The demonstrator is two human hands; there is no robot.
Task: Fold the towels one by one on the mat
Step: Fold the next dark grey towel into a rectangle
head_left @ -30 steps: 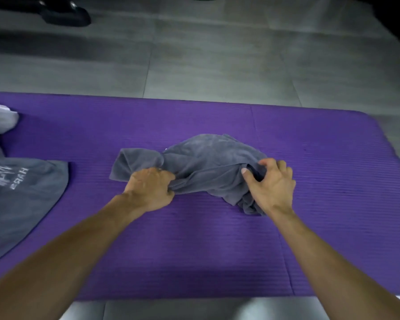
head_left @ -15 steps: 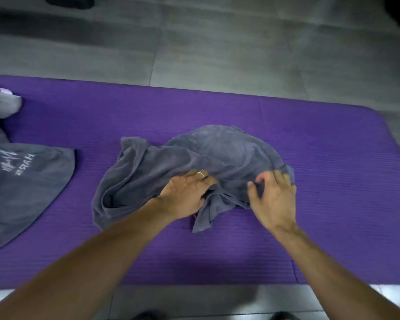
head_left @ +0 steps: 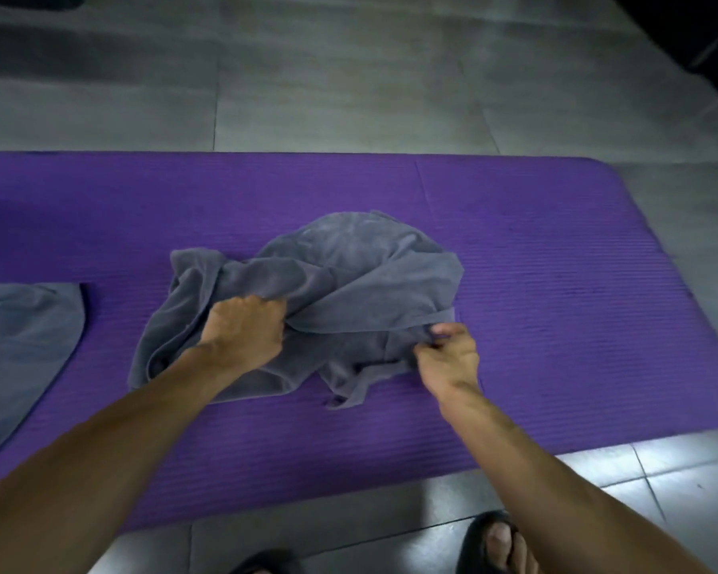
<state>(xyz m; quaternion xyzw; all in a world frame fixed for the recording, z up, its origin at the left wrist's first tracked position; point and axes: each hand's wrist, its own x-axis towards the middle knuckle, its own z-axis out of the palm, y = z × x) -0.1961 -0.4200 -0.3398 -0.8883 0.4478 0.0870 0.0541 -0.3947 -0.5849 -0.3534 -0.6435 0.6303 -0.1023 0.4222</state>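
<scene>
My left hand (head_left: 245, 331) has its fingers curled into a fold of the crumpled grey towel (head_left: 349, 275) lying mid-mat (head_left: 556, 283), while my right hand (head_left: 448, 358) pinches the towel's near right edge between thumb and fingertips.

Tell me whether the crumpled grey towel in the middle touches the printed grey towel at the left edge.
Apart. The head view shows a strip of bare purple mat between the crumpled towel and the printed towel.
</scene>
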